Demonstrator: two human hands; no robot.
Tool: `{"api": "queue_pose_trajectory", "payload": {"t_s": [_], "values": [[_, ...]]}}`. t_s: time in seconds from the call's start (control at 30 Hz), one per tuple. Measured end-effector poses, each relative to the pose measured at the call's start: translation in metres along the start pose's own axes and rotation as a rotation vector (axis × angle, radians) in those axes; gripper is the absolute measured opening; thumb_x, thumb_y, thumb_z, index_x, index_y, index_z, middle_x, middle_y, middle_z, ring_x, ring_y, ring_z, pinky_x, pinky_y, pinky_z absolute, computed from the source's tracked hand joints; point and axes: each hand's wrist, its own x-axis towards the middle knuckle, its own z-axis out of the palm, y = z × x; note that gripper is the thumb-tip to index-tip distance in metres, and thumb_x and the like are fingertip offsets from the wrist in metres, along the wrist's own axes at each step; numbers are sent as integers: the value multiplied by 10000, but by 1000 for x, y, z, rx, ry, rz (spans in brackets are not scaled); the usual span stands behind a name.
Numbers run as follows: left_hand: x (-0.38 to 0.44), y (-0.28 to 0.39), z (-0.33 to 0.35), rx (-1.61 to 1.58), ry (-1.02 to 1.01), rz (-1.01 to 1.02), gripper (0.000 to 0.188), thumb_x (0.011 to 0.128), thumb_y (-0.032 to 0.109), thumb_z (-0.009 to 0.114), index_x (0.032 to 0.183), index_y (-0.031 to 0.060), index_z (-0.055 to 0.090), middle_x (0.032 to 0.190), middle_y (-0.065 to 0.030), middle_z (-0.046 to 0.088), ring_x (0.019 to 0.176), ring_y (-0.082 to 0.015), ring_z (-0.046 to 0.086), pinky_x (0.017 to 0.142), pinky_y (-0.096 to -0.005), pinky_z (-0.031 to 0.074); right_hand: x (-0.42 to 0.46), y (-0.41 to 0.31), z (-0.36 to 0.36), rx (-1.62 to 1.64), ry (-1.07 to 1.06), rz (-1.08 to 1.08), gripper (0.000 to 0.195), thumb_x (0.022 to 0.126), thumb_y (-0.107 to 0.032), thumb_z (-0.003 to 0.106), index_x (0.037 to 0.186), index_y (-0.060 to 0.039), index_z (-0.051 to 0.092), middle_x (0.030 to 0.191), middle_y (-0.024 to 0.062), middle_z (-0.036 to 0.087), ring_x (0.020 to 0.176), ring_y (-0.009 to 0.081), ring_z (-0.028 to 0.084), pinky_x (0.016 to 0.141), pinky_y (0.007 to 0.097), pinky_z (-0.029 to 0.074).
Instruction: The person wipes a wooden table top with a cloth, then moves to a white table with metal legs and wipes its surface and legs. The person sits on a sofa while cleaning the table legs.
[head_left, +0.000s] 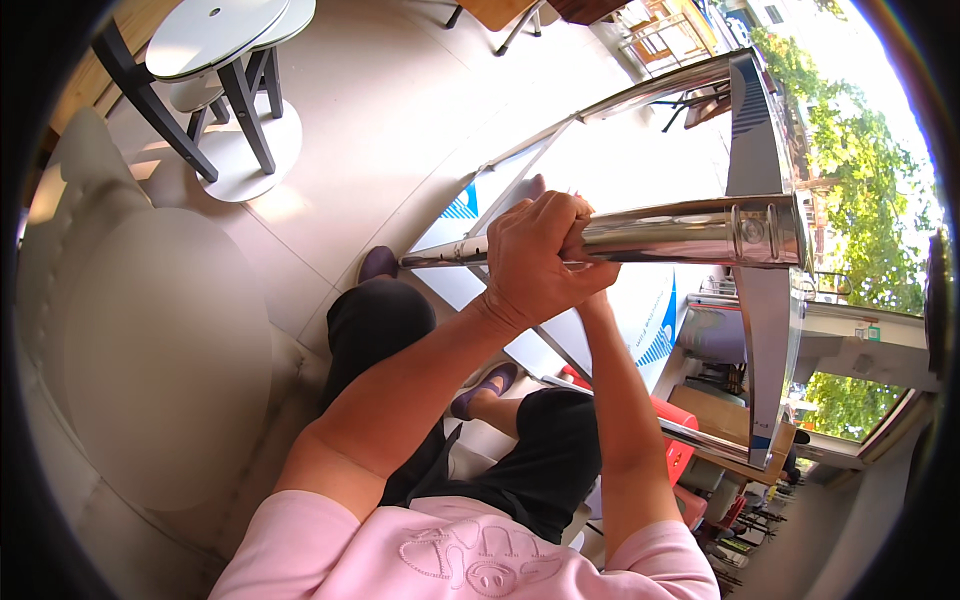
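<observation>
Both my hands are wrapped around a shiny metal tube that runs across a metal frame in front of me. My left hand grips it from above, its thumb along the lower side. Partly hidden behind the left, my right hand also closes on the tube. To the left of the hands, the tube's narrower section has small dark holes. At the right, a ribbed collar meets the frame's flat end rail. White panels with blue-printed protective film lie beyond and below the tube.
White round-topped stools with dark legs stand at upper left. A pale padded seat is at left. My shoe is near the tube's far end. Red plastic furniture and a cardboard box are at right.
</observation>
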Motion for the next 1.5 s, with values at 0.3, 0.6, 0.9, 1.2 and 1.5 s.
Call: {"api": "queue_pose_trajectory", "payload": {"t_s": [0.3, 0.6, 0.9, 1.2, 1.5], "values": [[0, 1, 3, -24, -27, -28, 391, 569, 171, 834, 844, 96, 567, 700, -54, 601, 634, -237, 598, 611, -326, 474, 28, -87, -15, 484, -94, 127, 399, 891, -283, 649, 1265, -147, 613, 1313, 125, 565, 1203, 290, 517, 1045, 423, 403], [2, -1, 2, -33, -35, -14, 394, 551, 247, 829, 787, 117, 541, 616, -3, 476, 527, -190, 479, 566, -332, 404, 151, 31, 10, -447, 91, 389, 383, 951, -227, 584, 1318, -317, 644, 1443, 44, 483, 1296, 345, 437, 1065, 450, 403], [3, -2, 1, -19, -68, 5, 399, 555, 138, 833, 852, 80, 572, 689, -64, 584, 608, -254, 586, 583, -323, 464, 157, 29, 0, -370, 38, 469, 498, 909, -113, 535, 1351, -332, 606, 1444, 60, 472, 1290, 360, 429, 1078, 464, 375], [2, -5, 6, -15, 8, 54, 397, 623, 189, 849, 886, 89, 569, 715, -55, 617, 620, -230, 618, 606, -321, 506, 2, -91, -17, 19, 105, 36, 359, 799, -185, 692, 1157, -150, 698, 1159, 86, 651, 1127, 307, 568, 907, 438, 428], [2, -3, 4, -24, 3, -6, 429, 543, 235, 828, 840, 123, 540, 691, -6, 536, 560, -207, 508, 575, -329, 418, -35, -70, -10, 173, 10, 227, 373, 815, -211, 708, 1178, -144, 649, 1193, 102, 614, 1157, 330, 548, 912, 456, 434]]}}
